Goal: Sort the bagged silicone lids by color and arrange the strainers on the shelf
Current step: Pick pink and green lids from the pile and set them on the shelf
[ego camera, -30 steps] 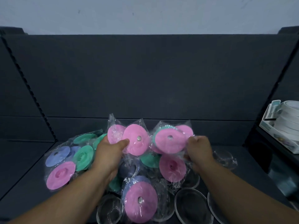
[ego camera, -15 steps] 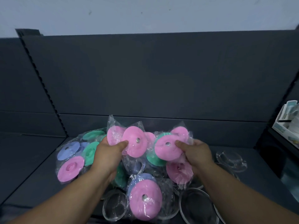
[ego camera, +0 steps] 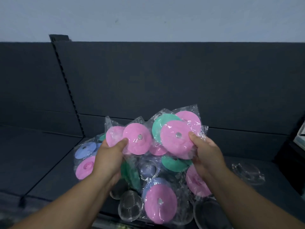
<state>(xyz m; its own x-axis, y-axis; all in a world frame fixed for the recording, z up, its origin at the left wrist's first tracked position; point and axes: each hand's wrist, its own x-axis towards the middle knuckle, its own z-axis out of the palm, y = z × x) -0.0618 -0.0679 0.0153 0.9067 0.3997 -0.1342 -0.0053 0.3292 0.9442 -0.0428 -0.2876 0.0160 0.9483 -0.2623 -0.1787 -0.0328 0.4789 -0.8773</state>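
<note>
**Spotter:** What are you holding?

**Me:** My left hand (ego camera: 109, 156) grips two bagged pink lids (ego camera: 137, 138). My right hand (ego camera: 206, 151) pinches a bunch with a pink lid (ego camera: 177, 139) in front and a green lid (ego camera: 162, 124) behind. Both are above the pile (ego camera: 159, 204) on the shelf (ego camera: 54, 176).

**Spotter:** Best way on?

**Me:** I'd shed the green one, then join pink to pink. The bags look slippery, so I'd pinch firmly.

**Spotter:** Room?

**Me:** Bare shelf lies left of the pile. The strainers (ego camera: 130, 207) crowd the front edge, so I'd set down well back.
</note>
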